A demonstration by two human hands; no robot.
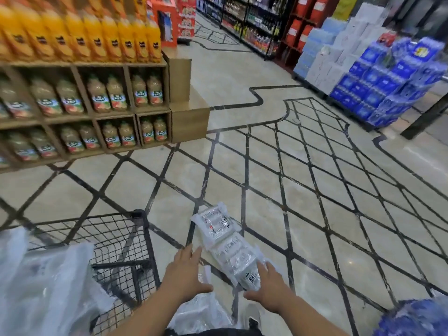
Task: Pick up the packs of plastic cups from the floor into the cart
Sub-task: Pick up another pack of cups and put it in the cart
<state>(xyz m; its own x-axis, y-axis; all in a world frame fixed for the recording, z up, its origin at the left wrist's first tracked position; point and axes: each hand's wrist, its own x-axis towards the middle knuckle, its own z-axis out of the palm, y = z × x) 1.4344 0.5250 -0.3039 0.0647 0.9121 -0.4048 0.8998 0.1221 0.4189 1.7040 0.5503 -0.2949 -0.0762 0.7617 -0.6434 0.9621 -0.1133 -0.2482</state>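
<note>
A long clear pack of plastic cups [226, 243] lies on the tiled floor, pointing away from me. My right hand [269, 289] rests on its near end with fingers spread. My left hand [186, 275] hovers open just left of the pack, not touching it. Another clear pack [201, 311] lies below my hands near my feet. The black wire cart [121, 253] stands at the lower left, holding clear plastic packs [48, 282].
A wooden shelf unit [150, 110] full of juice bottles stands to the left. Blue and white stacked water cases [378, 76] fill the right side. A blue pack [412, 318] sits at the bottom right corner. Open tiled floor [315, 190] stretches ahead.
</note>
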